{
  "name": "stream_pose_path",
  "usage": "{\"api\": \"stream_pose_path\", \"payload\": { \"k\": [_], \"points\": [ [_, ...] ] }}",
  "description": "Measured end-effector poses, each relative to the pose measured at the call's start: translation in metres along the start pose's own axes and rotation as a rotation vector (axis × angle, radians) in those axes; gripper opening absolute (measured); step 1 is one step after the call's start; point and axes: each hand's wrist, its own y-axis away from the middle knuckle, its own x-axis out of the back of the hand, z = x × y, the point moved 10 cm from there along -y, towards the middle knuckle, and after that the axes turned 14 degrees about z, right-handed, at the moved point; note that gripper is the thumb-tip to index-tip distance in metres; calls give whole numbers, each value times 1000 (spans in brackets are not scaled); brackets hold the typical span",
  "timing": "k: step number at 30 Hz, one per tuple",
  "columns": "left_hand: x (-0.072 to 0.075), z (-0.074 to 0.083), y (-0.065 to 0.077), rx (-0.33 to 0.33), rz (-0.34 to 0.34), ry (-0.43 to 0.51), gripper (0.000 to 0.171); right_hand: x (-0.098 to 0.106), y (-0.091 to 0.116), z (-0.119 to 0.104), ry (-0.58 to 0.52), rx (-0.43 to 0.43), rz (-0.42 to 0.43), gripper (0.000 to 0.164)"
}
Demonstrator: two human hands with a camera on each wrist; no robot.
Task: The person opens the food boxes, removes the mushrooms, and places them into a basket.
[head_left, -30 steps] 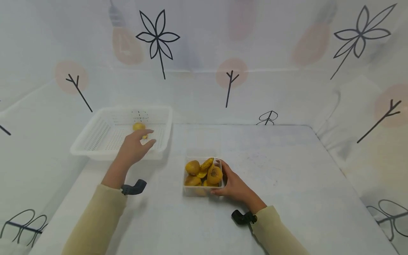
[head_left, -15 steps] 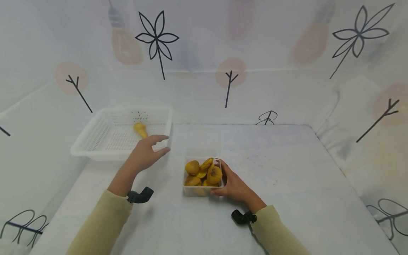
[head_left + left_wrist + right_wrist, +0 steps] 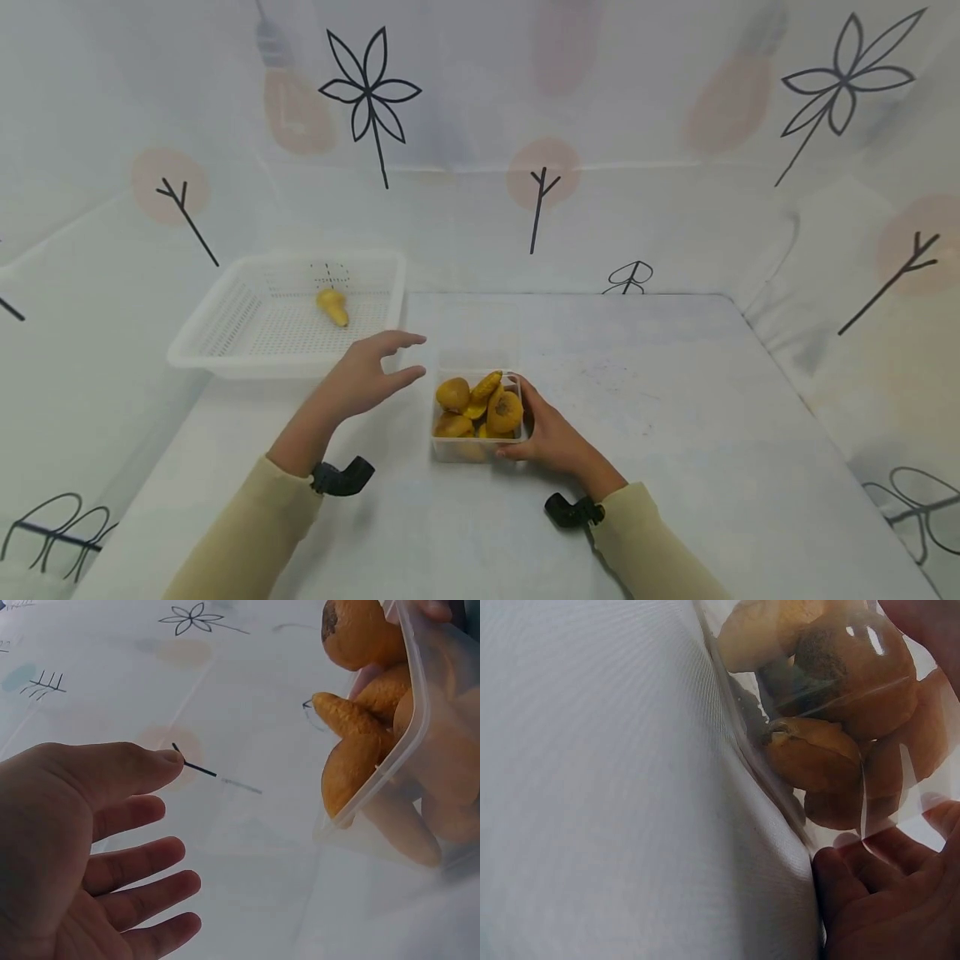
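- Plainly, the left hand (image 3: 362, 379) is the nearer one to the yellow gourd (image 3: 332, 307); from that hand it lies up and a little left in the frame, well apart from the fingertips.
- That gourd rests inside the white basket (image 3: 262, 365) at the upper left, its long axis slanting: round end toward the upper left, narrow end pointing down and right.
- As for the left grip, it is empty, with the thumb parted from loosely spread fingers; it hangs above the tabletop (image 3: 675, 400), tips facing right, between the basket and the clear container (image 3: 453, 451).
- At the middle of the frame, the right hand (image 3: 553, 433) holds the container at its right side, its grip curled round that wall, thumb near the lower right corner.
- The container stands upright, heaped with yellow-brown fruits (image 3: 452, 394) up to the rim; how many sit underneath I can't tell.
- Between the left fingertips and the container's left wall there is a gap: near, but not touching.
- Just behind the container lies what looks like a clear lid (image 3: 480, 333), too faint for me to say whether it is joined on.
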Motion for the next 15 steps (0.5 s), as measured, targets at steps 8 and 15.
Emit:
{"api": "stream_pose_path", "payload": {
  "k": [8,15],
  "points": [
    [-15,9,5,-10,-47,53,45,0,0,1,-7,-12,-6,120],
    [-23,16,8,-27,-71,113,46,0,0,0,-2,-4,-8,120]
  ]
}}
